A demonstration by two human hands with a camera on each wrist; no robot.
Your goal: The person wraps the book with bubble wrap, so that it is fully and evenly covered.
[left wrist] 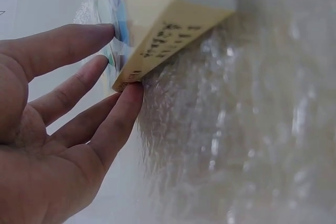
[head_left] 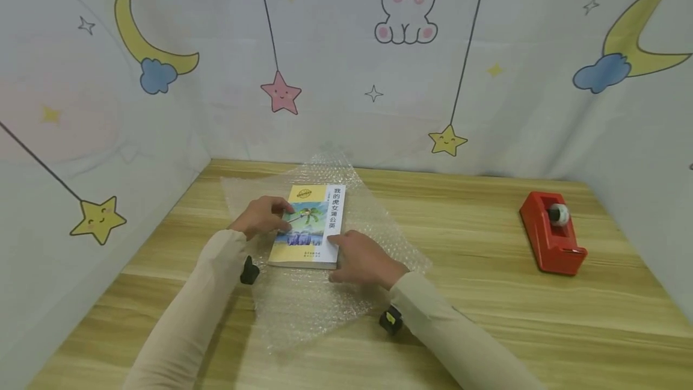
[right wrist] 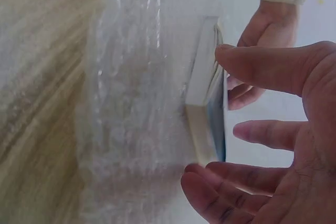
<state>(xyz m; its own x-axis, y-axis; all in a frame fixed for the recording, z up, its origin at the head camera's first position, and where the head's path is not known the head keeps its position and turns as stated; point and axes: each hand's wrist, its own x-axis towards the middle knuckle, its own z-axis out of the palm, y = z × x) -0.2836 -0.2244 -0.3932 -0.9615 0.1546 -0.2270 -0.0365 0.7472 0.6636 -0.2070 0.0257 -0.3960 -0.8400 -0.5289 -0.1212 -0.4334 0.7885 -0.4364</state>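
A paperback book (head_left: pixel 308 254) with a yellow, white and blue cover lies face up on a sheet of clear bubble wrap (head_left: pixel 303 312). My left hand (head_left: pixel 262 216) holds the book's left side, thumb and fingertips meeting the cover and spine in the left wrist view. On the opposite side, my right hand (head_left: pixel 365 260) grips the lower right edge. The right wrist view has that thumb on the cover's edge, with other fingertips at the book's side (right wrist: pixel 197 129). Bubble wrap spreads out beyond the book on all sides, its corners pointing outward.
A red tape dispenser (head_left: pixel 552 239) with a roll in it stands at the right of the wood-grain table (head_left: pixel 476 312). White curtains (head_left: pixel 368 125) printed with stars, moons and a rabbit enclose the table at the back and both sides.
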